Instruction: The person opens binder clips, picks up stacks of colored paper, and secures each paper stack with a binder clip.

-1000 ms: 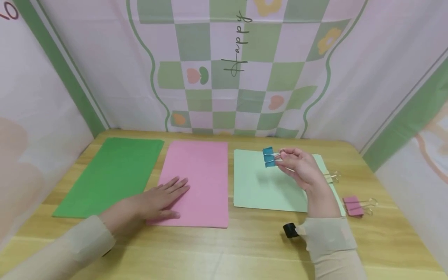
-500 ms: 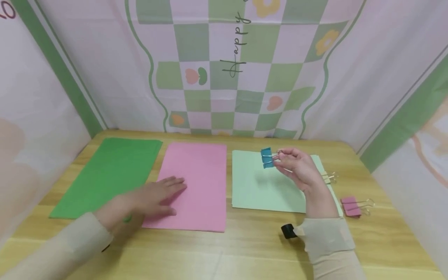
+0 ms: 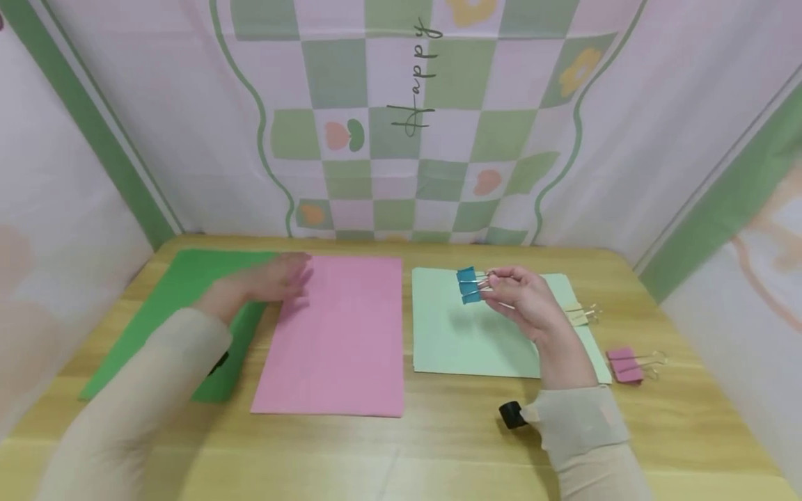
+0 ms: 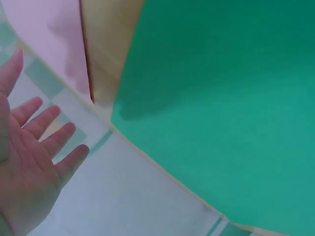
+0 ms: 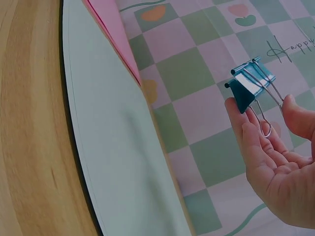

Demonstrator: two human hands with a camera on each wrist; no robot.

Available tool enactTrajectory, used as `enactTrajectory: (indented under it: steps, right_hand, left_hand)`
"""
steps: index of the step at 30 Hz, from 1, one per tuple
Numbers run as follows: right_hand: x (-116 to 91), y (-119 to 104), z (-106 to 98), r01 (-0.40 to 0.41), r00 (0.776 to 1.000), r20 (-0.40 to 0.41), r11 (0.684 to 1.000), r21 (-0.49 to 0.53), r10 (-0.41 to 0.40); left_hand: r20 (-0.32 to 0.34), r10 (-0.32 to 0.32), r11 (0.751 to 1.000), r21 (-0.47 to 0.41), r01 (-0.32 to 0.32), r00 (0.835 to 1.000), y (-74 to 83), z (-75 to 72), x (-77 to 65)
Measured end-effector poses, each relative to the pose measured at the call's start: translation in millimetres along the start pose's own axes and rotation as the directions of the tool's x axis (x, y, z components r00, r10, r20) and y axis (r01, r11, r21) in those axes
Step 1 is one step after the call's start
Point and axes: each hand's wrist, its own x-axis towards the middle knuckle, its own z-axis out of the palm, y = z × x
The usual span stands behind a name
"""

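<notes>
My right hand [image 3: 523, 299] holds a blue binder clip [image 3: 468, 285] by its wire handles, over a pale green paper stack [image 3: 451, 341]. In the right wrist view the thumb and fingers pinch those handles, and the clip's blue body [image 5: 253, 81] points away from the palm. My left hand [image 3: 278, 277], slightly blurred, is at the far left corner of the pink paper [image 3: 344, 341], beside the green paper [image 3: 169, 299]. Its fingers spread loosely with nothing between them in the left wrist view, where the green sheet [image 4: 211, 128] fills the right side.
A pale yellow binder clip [image 3: 578, 315] grips the right edge of the pale green stack. To its right a pink binder clip [image 3: 625, 366] lies on the wooden table [image 3: 326, 459]. A patterned cloth [image 3: 401, 174] hangs behind the table's back edge.
My left hand has lifted from the near left part of the pink paper and moved away to its far left corner. The right hand still holds the blue binder clip over the pale green stack.
</notes>
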Motion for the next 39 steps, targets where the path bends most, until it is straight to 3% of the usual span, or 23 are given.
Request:
enactTrajectory:
  steps: [7,17,32,39]
  right_hand:
    - [1,2,1,-0.007,1.000,-0.009,1.000,-0.010,0.007]
    - [2,3,3,-0.012,1.000,-0.002,1.000,-0.028,0.012]
    - [6,6,6,-0.021,1.000,-0.006,1.000,-0.021,0.021]
    - [4,3,8,-0.015,1.000,0.003,1.000,-0.026,0.015]
  left_hand:
    - [-0.067,-0.002,0.999,-0.037,-0.001,0.998,-15.5,-9.5,21.7]
    - [0.030,-0.132,0.982,-0.133,0.135,0.991,-21.3,-7.3,44.1]
    - [0.084,-0.236,0.971,-0.012,0.238,0.968,-25.9,-1.0,53.8]
    - [0.100,-0.234,0.971,0.074,0.227,0.967,-17.0,-3.6,60.8]
